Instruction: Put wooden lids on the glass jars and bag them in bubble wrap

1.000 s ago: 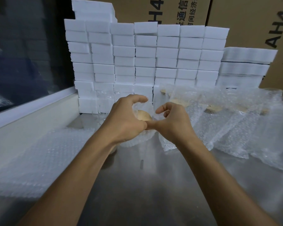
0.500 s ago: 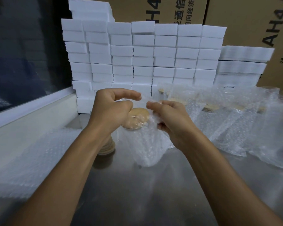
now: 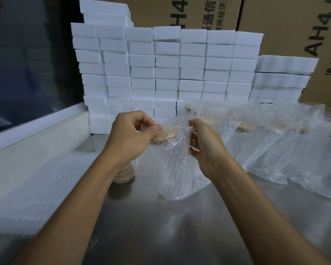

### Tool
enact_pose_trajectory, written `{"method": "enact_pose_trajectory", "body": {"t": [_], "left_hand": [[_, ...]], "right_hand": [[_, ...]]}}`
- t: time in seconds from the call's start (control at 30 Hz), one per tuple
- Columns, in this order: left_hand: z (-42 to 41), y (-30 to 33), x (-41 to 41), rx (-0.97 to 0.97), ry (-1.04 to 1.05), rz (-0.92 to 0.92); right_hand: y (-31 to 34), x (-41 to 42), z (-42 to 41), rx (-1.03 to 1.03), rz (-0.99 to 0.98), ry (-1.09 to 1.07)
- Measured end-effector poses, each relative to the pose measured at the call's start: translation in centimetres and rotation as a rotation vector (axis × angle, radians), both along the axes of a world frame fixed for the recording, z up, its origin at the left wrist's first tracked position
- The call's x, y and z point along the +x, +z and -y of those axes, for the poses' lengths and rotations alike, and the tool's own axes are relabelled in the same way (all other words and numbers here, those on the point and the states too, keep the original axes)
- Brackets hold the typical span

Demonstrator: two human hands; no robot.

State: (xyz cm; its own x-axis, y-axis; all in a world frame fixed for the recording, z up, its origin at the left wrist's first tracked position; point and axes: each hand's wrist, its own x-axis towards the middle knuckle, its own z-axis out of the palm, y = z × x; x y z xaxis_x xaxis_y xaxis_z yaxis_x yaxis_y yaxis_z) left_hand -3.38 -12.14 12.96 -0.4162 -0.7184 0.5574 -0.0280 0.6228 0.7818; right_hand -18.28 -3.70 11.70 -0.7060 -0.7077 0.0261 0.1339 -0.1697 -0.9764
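A glass jar with a round wooden lid (image 3: pixel 166 135) stands inside a clear bubble wrap bag (image 3: pixel 178 173) at the centre of the metal table (image 3: pixel 170 230). My left hand (image 3: pixel 131 138) pinches the bag's mouth on the left side, its thumb by the lid. On the right side my right hand (image 3: pixel 204 144) grips the bag's upper edge. The jar's glass is mostly hidden by the wrap. A short stack of loose wooden lids (image 3: pixel 123 174) sits just behind my left wrist.
Several bagged jars (image 3: pixel 256 142) lie in a row to the right. A pile of flat bubble wrap bags (image 3: pixel 36 188) lies at the left. White foam blocks (image 3: pixel 166 73) are stacked at the back, with cardboard boxes (image 3: pixel 287 25) behind them.
The bag with the jar has come nearer and now stands on the table. My hands have drawn apart and hold the bag's mouth on each side.
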Motion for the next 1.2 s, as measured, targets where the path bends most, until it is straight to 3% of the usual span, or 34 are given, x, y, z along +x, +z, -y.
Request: {"method": "enact_pose_trajectory", "body": {"t": [0.1,0.27,0.4,0.67,1.03,1.2], "left_hand": [[0.1,-0.1,-0.1,0.01,-0.003,-0.035],[0.5,-0.5,-0.7,0.065,-0.025,-0.131],[0.4,-0.8,-1.0,0.101,-0.035,-0.176],[-1.6,-0.9,-2.2,0.185,-0.196,-0.201],[0.8,-1.3,-0.7,0.255,-0.012,-0.213],[1.7,-3.5,-1.1,0.243,0.052,-0.077]], "right_hand": [[0.0,0.4,0.4,-0.042,-0.126,0.055],[-3.0,1.9,-0.4,-0.05,-0.536,0.175],[-7.2,1.6,-1.5,0.008,-0.621,0.174],[-11.0,0.0,-4.6,0.051,-0.557,-0.025],[-11.0,-7.2,-10.9,0.241,-0.567,-0.577],[-10.8,-9.8,-12.2,0.446,-0.517,-0.849]]}}
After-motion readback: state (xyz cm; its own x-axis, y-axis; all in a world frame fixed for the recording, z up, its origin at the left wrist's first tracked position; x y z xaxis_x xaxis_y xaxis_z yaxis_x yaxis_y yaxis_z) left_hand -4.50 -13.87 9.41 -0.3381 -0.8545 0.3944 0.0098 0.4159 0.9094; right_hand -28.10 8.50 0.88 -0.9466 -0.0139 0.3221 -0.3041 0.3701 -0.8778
